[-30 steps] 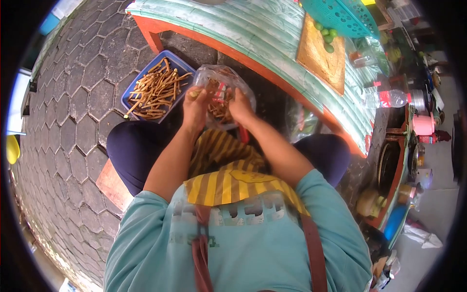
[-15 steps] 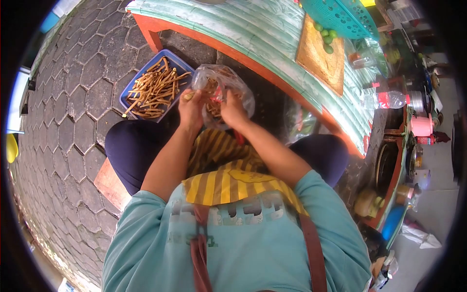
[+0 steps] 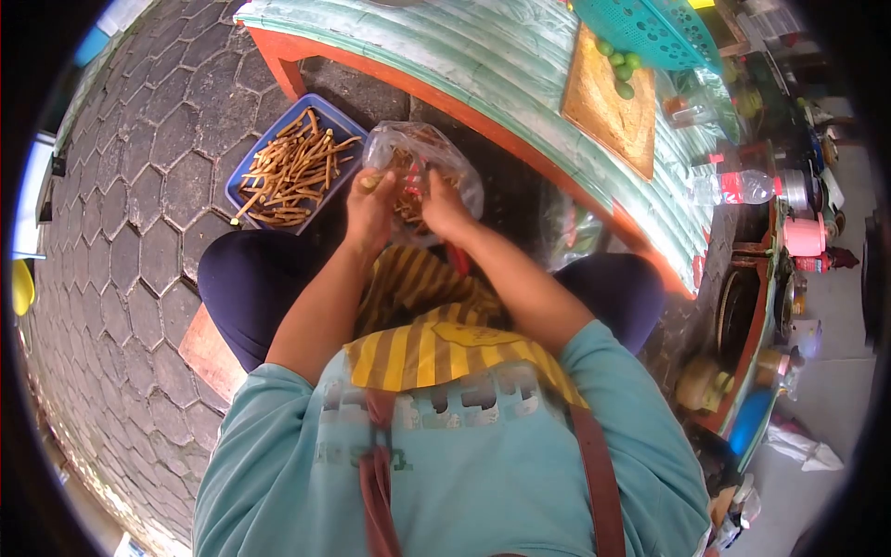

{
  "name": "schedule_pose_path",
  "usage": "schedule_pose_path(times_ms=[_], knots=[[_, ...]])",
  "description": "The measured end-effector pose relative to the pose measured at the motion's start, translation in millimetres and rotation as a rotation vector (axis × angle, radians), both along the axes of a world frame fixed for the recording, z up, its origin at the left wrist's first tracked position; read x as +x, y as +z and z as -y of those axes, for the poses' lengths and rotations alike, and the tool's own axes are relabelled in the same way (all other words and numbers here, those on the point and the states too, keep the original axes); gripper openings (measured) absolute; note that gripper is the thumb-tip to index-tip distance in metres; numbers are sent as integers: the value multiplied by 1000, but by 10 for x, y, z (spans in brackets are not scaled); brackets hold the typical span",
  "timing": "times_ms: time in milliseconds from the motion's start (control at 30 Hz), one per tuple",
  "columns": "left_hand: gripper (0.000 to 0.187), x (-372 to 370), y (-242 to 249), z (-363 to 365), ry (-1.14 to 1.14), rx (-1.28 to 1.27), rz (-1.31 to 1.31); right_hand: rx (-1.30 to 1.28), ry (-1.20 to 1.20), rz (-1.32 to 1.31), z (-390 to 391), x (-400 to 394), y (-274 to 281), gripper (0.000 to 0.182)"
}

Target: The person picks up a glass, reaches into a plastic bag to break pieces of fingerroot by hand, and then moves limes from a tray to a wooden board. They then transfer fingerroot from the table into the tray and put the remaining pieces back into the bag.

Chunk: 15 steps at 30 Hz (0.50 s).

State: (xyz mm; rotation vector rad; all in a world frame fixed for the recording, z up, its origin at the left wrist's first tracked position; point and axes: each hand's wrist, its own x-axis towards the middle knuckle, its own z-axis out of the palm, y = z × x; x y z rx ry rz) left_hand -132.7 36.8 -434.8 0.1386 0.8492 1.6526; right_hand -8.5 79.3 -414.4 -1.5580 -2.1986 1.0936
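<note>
My left hand point(image 3: 368, 212) is closed around a pale brown finger-like root point(image 3: 369, 181), its tip showing by the thumb. My right hand point(image 3: 445, 210) is closed beside it, thumb up; what its fingers hold is too small to make out. Both hands are over the near part of a clear plastic bag point(image 3: 469, 176) that contains brown scraps point(image 3: 408, 206). Left of the bag, a blue tray point(image 3: 239, 176) is heaped with similar long brown roots point(image 3: 292, 176). Something red point(image 3: 457, 260) shows under my right wrist, partly hidden.
A low table with a green-white cover point(image 3: 464, 56) and orange edge stands ahead. On it are a wooden board point(image 3: 608, 111), limes point(image 3: 624, 72), a turquoise basket point(image 3: 650, 32) and a plastic bottle point(image 3: 742, 189). Another clear bag point(image 3: 571, 232) is under the table. Hexagonal paving point(image 3: 139, 213) extends left.
Both hands stay over the bag with only a slight shift. The right thumb has tilted more upright. The whole view has moved slightly; the tray and bag stay in place.
</note>
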Motion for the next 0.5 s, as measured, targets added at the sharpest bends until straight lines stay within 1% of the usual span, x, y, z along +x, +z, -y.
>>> schedule_pose_path(times_ms=[67, 100, 133, 200, 233, 267, 300, 333, 367, 400, 467, 500], knots=[[19, -19, 111, -5, 17, 2, 4, -326, -203, -76, -15, -10, 299, 47], [18, -37, 159, -5, 33, 3, 9, -326, -198, -77, -31, 17, 285, 47], [18, -70, 101, -21, 39, 4, 7, -294, -167, -105, -46, 46, 254, 45], [16, -173, -125, -92, 252, -54, 88, -263, -130, -133, -35, 23, 258, 44], [19, -217, -227, -113, 293, -60, 81, -270, -159, -182, 13, 12, 277, 38], [19, -237, -242, -115, 296, -60, 80, -277, -189, -230, 54, 7, 287, 33], [28, -243, -258, -117, 325, -43, 109, -277, -188, -229, 82, -4, 285, 33], [38, -244, -275, -117, 352, -27, 139, -357, -208, -270, 111, -25, 282, 32], [38, -245, -289, -115, 350, -27, 140, -437, -229, -310, 139, -43, 270, 32], [40, -247, -301, -113, 349, -11, 137, -435, -231, -309, 173, -68, 247, 32], [41, -230, -308, -113, 347, 6, 135, -440, -290, -433, 234, -110, 234, 32], [41, -221, -302, -112, 353, 4, 114, -502, -243, -310, 227, -97, 356, 39]])
